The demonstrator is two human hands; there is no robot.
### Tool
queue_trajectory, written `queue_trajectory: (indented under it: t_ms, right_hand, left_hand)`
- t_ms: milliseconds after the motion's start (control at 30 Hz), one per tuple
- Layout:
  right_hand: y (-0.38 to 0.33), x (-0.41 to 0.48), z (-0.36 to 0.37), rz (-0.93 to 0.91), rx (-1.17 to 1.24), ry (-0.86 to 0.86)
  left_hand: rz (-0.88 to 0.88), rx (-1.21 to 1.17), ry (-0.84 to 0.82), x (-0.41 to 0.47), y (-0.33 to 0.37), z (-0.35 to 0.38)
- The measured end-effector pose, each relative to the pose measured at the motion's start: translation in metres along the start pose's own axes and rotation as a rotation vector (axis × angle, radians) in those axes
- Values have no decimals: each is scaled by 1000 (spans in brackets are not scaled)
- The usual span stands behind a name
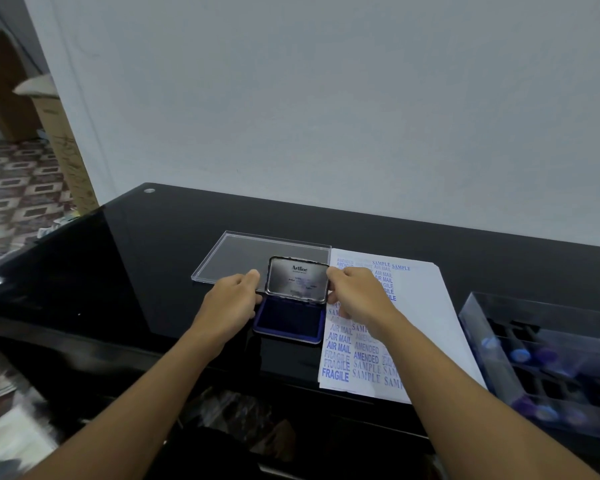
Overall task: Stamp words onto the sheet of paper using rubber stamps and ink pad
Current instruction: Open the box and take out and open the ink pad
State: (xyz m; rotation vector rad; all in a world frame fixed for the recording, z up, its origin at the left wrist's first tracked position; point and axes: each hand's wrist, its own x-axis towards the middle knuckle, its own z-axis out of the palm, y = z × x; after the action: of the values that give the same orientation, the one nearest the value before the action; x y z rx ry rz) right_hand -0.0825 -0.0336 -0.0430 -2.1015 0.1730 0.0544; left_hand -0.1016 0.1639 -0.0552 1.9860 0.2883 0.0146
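Pinching ink pad lid (298,279) w/ L hand (234,299) at 9 & R hand (355,292) at 3 o'clock, could drag inked base (290,318) onto sheet (426,323), smudging prints.

One black glass tabletop (118,271) carries one Artline ink pad (290,322) with its single lid raised. It also carries one sheet of paper (426,323) reaching the near edge, one flat clear plastic lid (243,254) and one clear compartmented stamp box (478,327) by the right edge. The rubber stamps (520,355) inside are blurred; at least four rounded blue tops show, and the full number cannot be told. At the sheet's near left corner, one column holds three FRAGILE prints (335,375) and three AIR MAIL prints (339,348). Two hands are in view, one left hand (231,303) and one right hand (357,292). One metal stud (149,190) sits at the far left corner.
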Motion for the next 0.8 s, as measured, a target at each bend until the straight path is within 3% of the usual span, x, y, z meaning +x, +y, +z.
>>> queue_trajectory:
  t_ms: [167, 800]
  right_hand:
    - [-1, 2, 2, 47, -28, -19]
    - [4, -7, -2, -54, -136, 1]
  left_hand:
    - [-10, 13, 13, 0, 3, -2]
    - [84, 114, 56, -8, 7, -4]
